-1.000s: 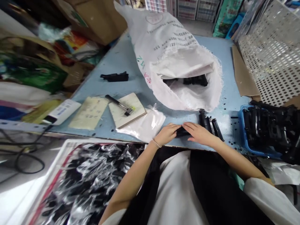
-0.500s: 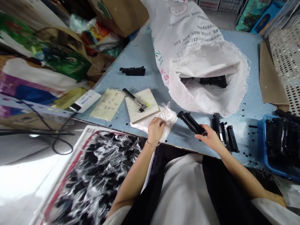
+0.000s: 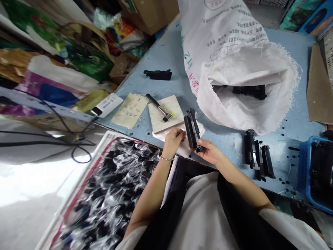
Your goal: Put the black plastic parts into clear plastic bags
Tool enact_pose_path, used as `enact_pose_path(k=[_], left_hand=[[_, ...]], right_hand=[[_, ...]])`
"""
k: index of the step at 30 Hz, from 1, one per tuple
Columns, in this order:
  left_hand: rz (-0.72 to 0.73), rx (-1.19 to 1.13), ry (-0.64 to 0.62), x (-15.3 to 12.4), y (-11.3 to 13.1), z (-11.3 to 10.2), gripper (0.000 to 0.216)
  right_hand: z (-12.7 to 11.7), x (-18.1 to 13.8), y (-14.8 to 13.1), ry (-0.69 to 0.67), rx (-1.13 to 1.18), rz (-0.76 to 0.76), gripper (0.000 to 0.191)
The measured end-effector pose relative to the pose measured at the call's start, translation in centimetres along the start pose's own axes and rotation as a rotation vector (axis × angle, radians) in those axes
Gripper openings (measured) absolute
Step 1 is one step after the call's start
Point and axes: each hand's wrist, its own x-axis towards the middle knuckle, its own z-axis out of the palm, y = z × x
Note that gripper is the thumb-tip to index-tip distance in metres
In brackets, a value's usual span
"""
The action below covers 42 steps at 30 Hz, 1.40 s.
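Down at the left, below the desk (image 3: 161, 55) edge, sat a crate (image 3: 85, 194) of black pieces in crinkled plastic. On the blue top lay a notepad (image 3: 130, 110) and a pale board (image 3: 166, 113) with a small tool (image 3: 158, 106) across it. Just past these, the left hand (image 3: 173, 140) had its fingers curled together, pinching the edge of a clear bag (image 3: 182, 149) at the near edge of the desk. Beside it the right hand (image 3: 209, 152) gripped a black part (image 3: 192, 132) by its lower end: long, narrow and matte, like two parallel bars joined. It was raised off the desk, over the bag, with its far end pointing away. Further right lay an open white sack (image 3: 234, 59), three similar pieces (image 3: 257, 156) side by side, and a blue basket (image 3: 304, 163).
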Motion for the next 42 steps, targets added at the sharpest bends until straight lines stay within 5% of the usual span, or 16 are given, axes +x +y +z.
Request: enact_pose_path(k=[5,11,21,27,31,34,38,42], left_hand=[[0.173,0.073,0.101,0.0,-0.4,-1.0,0.008],[0.594,0.543,0.045,-0.8,0.0,-3.2,0.030],[0.584,0.473,-0.129,-3.2,2.5,-0.5,0.046],[0.578,0.484,-0.170,-2.9,1.5,1.7,0.056],[0.681,0.583,-0.146,-4.2,1.6,2.0,0.067],[0.776,0.632,-0.246,-6.3,1.6,2.5,0.071],[0.847,0.573,-0.390,-8.8,1.6,3.1,0.077],[0.770,0.513,-0.406,-8.9,1.2,3.0,0.075]], right_hand=[[0.5,2.5,-0.2,0.083,-0.037,-0.031,0.033],[-1.1,1.7,-1.1,0.224,0.049,-0.077,0.027],[-2.2,-7.7,-4.2,0.272,-0.408,-0.207,0.040],[-3.7,-12.3,-2.2,0.063,-0.249,0.139,0.049],[-4.9,-10.0,-0.2,0.125,-0.009,0.251,0.041],[-5.1,-7.1,-0.2,0.100,0.044,0.256,0.042],[-4.3,-4.5,-0.2,0.217,-0.051,0.055,0.037],[-3.2,-4.0,1.2,0.316,-0.393,-0.137,0.037]])
